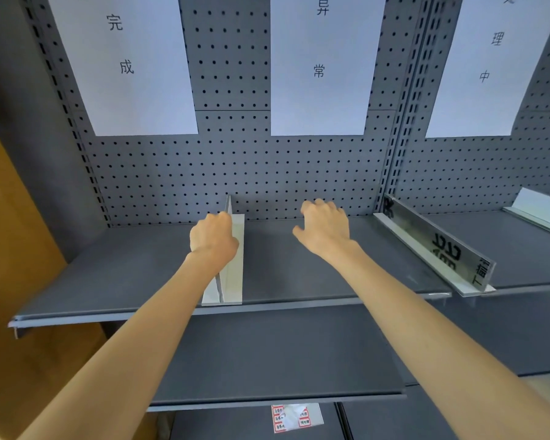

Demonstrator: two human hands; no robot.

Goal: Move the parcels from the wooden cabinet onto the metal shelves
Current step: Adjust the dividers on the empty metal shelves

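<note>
Two outstretched arms over the metal shelf [299, 274]: left hand [212, 233] gripping divider [232, 249] (fingers curled), right hand [326, 225] loose.

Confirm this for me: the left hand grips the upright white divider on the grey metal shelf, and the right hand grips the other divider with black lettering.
One part is wrong. In the head view the left hand does grip the white divider on the metal shelf, but the right hand holds nothing; its fingers hang loosely curled over the shelf, well apart from the lettered divider.
</note>
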